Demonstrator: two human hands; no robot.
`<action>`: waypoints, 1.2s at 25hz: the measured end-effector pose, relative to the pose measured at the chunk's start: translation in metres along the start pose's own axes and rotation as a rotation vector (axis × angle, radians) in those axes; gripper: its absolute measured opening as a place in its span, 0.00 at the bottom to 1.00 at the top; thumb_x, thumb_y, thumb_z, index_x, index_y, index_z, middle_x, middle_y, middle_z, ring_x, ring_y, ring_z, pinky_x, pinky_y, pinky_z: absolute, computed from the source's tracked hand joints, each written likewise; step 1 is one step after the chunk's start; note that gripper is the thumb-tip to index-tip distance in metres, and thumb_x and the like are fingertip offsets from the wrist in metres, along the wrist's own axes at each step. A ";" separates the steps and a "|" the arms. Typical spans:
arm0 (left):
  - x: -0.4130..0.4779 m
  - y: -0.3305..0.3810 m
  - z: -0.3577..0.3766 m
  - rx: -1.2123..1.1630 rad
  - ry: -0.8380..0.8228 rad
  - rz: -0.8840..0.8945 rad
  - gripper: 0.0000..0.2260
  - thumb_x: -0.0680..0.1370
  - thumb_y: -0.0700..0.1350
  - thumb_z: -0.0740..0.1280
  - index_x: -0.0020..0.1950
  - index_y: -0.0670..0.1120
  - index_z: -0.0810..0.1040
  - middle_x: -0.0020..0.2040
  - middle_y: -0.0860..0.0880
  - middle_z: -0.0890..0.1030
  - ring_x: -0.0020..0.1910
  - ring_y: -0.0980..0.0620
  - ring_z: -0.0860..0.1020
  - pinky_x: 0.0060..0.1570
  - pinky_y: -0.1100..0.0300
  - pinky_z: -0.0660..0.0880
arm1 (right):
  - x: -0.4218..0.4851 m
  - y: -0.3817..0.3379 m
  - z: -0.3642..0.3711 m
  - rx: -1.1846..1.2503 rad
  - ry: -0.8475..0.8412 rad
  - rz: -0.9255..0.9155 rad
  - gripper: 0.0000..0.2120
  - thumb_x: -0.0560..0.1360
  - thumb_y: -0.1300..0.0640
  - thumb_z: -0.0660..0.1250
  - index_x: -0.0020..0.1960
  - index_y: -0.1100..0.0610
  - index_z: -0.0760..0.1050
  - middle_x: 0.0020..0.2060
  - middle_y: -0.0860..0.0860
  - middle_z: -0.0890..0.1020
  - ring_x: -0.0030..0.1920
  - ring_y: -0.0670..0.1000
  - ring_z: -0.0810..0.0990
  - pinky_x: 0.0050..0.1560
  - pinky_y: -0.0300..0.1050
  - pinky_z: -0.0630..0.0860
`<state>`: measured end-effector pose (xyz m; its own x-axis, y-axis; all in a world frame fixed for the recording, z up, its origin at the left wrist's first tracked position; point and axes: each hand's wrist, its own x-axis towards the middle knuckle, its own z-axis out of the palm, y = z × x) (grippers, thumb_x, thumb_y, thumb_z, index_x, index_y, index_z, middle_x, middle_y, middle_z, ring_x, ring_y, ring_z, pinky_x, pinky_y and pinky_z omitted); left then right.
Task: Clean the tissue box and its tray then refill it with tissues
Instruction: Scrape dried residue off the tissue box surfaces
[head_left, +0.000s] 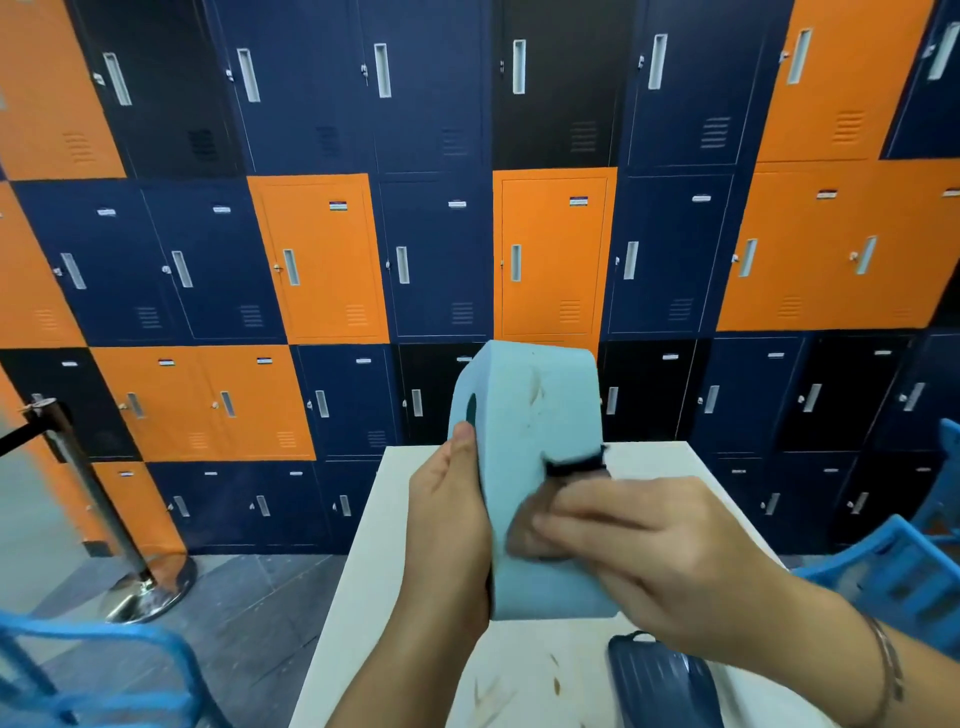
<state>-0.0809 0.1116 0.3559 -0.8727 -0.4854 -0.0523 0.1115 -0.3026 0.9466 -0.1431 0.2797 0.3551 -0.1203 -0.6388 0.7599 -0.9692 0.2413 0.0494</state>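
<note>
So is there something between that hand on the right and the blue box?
Yes: a dark crumpled cloth lies between the right hand and the light blue rounded tissue box. The left hand holds the box directly.

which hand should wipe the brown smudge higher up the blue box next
Right, probably. The right hand holds a dark cloth against the light blue plastic tissue box, just below the brown smudge; the left hand grips the box's side.

Pale blue tissue box (530, 410), dark cloth (525, 535), white table (363, 571), orange-navy-black lockers (322, 260)
</note>
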 end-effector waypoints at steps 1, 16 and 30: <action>0.000 -0.001 0.000 -0.001 -0.004 0.001 0.22 0.85 0.58 0.60 0.48 0.42 0.81 0.44 0.40 0.84 0.39 0.45 0.79 0.45 0.46 0.76 | 0.000 0.001 -0.002 -0.006 -0.020 -0.013 0.12 0.79 0.65 0.65 0.57 0.56 0.84 0.53 0.49 0.83 0.49 0.50 0.83 0.45 0.47 0.81; -0.006 -0.020 0.000 0.036 -0.133 0.104 0.25 0.84 0.60 0.60 0.50 0.37 0.77 0.48 0.29 0.79 0.40 0.43 0.75 0.43 0.46 0.71 | 0.012 0.019 -0.010 -0.019 0.259 0.215 0.14 0.76 0.71 0.68 0.56 0.58 0.84 0.51 0.51 0.83 0.50 0.50 0.83 0.47 0.49 0.81; 0.004 -0.023 0.009 0.094 -0.115 0.258 0.25 0.84 0.59 0.59 0.48 0.35 0.73 0.39 0.40 0.78 0.38 0.47 0.73 0.40 0.51 0.69 | 0.036 0.018 -0.004 0.053 0.232 0.156 0.10 0.77 0.71 0.69 0.55 0.63 0.84 0.49 0.55 0.83 0.50 0.52 0.82 0.51 0.41 0.78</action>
<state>-0.0912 0.1238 0.3365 -0.8700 -0.4388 0.2248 0.2968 -0.1020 0.9495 -0.1635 0.2645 0.3858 -0.2227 -0.4107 0.8842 -0.9533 0.2815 -0.1093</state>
